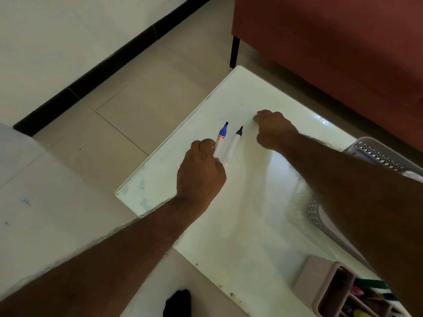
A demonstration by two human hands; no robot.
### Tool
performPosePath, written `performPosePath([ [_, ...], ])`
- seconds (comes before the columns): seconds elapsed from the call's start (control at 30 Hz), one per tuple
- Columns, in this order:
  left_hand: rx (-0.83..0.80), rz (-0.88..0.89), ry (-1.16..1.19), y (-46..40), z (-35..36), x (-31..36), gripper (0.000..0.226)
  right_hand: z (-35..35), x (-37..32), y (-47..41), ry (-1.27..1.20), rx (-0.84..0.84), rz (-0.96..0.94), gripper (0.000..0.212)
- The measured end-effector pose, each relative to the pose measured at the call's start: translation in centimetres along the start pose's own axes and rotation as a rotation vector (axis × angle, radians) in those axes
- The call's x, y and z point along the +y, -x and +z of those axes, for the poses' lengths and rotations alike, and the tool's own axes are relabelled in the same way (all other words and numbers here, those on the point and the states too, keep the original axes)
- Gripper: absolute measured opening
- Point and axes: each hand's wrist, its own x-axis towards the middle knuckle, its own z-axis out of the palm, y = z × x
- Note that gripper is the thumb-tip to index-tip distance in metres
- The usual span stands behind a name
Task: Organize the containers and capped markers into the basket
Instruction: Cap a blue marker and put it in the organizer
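My left hand (201, 172) grips the lower end of a white marker with a blue tip section (221, 136), uncapped, pointing away from me. Right beside it a second uncapped white marker with a dark tip (235, 140) lies along the white table (240, 225); I cannot tell whether my left hand also holds it. My right hand (273, 129) is curled with its fingertips down on the table, farther away; what it holds, if anything, is hidden. A grey perforated basket (377, 156) stands at the right, largely behind my right forearm. A pink container (325, 287) with pens sits at the bottom right.
The table's left edge (174, 138) runs diagonally over a tiled floor. A reddish-brown sofa (332, 42) with a dark leg stands beyond the far edge. A dark object (178, 303) shows at the bottom by the near edge.
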Motion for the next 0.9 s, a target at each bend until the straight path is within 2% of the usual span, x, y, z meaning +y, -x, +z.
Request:
performPosePath([
  [0.1,0.012,0.009,0.005,-0.2,0.0,-0.1,0.024,0.1,-0.1,0.3,-0.007,0.058,-0.01,0.043],
  [0.27,-0.01,0.023,0.016,-0.3,-0.4,0.6,0.024,-1.1,0.5,1.5,-0.152,0.221,0.005,0.04],
  [0.37,-0.014,0.025,0.037,-0.2,-0.5,1.6,0.024,-1.8,1.2,3.0,-0.228,0.304,0.015,0.029],
  [0.5,-0.031,0.047,0.04,0.0,-0.8,3.2,0.026,-3.0,2.2,5.0,-0.48,0.235,0.028,0.022],
  [0.63,-0.046,0.083,0.018,0.4,-0.9,5.1,0.029,-4.7,3.0,8.3,-0.848,0.103,0.027,0.022],
  [0.9,-0.121,0.15,0.013,2.8,-0.6,8.2,0.032,-6.5,6.8,14.2,-1.038,0.124,0.011,0.02],
])
